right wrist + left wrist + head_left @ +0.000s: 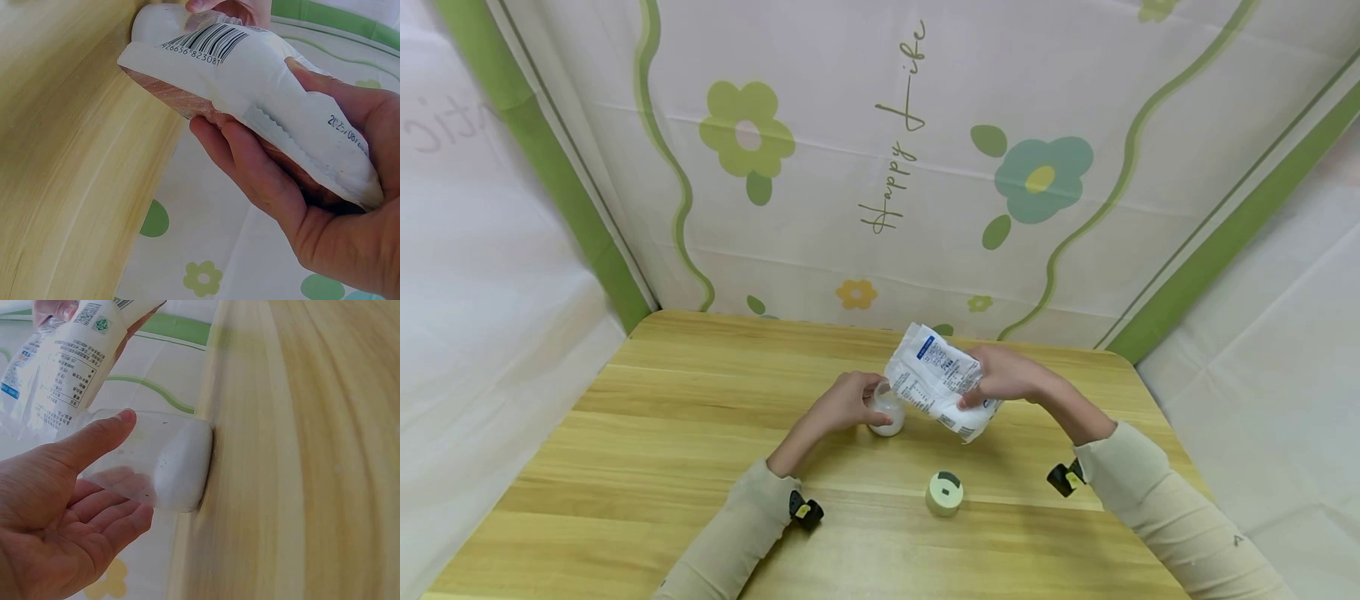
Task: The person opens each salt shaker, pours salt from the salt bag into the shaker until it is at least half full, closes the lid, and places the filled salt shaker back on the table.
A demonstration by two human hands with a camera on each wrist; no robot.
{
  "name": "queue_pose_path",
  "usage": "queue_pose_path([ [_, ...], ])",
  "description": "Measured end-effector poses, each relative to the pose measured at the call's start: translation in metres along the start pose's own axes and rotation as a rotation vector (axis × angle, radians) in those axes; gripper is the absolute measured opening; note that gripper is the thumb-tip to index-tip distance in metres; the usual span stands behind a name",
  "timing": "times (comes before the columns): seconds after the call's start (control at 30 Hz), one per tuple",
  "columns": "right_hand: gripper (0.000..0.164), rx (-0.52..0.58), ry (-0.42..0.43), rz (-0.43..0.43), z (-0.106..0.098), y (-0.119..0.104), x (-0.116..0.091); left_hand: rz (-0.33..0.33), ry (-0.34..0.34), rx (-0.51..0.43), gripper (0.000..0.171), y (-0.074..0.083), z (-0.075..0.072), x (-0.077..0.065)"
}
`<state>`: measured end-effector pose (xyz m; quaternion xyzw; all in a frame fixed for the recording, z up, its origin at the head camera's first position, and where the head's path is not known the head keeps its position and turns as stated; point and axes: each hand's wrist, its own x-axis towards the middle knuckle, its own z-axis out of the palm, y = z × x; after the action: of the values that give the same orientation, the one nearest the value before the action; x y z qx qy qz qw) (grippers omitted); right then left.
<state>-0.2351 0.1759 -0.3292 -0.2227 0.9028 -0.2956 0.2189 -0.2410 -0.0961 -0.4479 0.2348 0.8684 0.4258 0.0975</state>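
Observation:
A clear jar (pixel 887 415) stands on the table with white contents in its lower part. My left hand (pixel 850 402) holds it from the left, thumb on one side and fingers round the other; the left wrist view shows the white layer in the jar (pixel 178 462). My right hand (pixel 1011 375) grips a white printed packet (pixel 936 375), tilted with its upper left end at the jar's mouth. In the right wrist view, the packet (pixel 269 94) shows a barcode and sits between thumb and fingers. Whether anything flows out cannot be seen.
A pale green round lid (pixel 943 497) with a dark patch on top lies on the wooden table (pixel 700 467), nearer to me than the jar. A floral curtain (pixel 820 208) hangs behind the table's far edge, with white cloth at both sides.

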Motion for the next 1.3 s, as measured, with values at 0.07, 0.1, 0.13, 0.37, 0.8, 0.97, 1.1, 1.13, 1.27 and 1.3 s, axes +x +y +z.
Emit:
queue_pose_path([
  [0.07,0.041,0.0,0.0,0.001,0.0001,0.0001,-0.0002,0.001,-0.003,0.001,0.046,0.0004,-0.0002,-0.0001],
  [0.1,0.041,0.0,0.001,0.001,0.0002,0.0001,-0.0003,0.001,-0.004,0.001,0.046,0.0003,-0.0001,0.0],
  [0.13,0.042,0.002,0.002,0.001,0.0003,0.0002,-0.0004,0.002,-0.004,0.003,0.046,0.0,-0.0001,0.0],
  [0.37,0.044,0.014,0.009,0.012,0.0013,0.001,-0.0002,-0.01,-0.004,0.01,0.043,-0.0016,0.0008,0.0006],
  [0.8,0.045,0.022,0.003,0.014,0.0014,0.0025,0.0011,0.007,-0.006,0.013,0.037,-0.0031,0.001,0.0015],
  [0.97,0.045,0.022,0.004,0.011,0.0017,0.0023,0.0007,0.005,-0.007,0.007,0.037,-0.0045,0.0019,0.0023],
  [1.1,0.045,0.009,0.007,0.009,0.0018,0.0019,0.0008,0.002,-0.003,0.009,0.037,-0.0047,0.0022,0.0022],
  [1.13,0.045,0.007,0.007,0.007,0.0018,0.002,0.001,0.002,-0.002,0.01,0.037,-0.0046,0.0022,0.0019],
  [1.27,0.045,0.006,0.009,0.009,0.0018,0.0019,0.0002,0.002,0.0,0.017,0.039,-0.0038,0.0026,0.0015],
  [1.3,0.045,0.009,0.008,0.011,0.0018,0.0018,-0.0002,0.004,0.0,0.018,0.039,-0.0037,0.0025,0.0015],
])
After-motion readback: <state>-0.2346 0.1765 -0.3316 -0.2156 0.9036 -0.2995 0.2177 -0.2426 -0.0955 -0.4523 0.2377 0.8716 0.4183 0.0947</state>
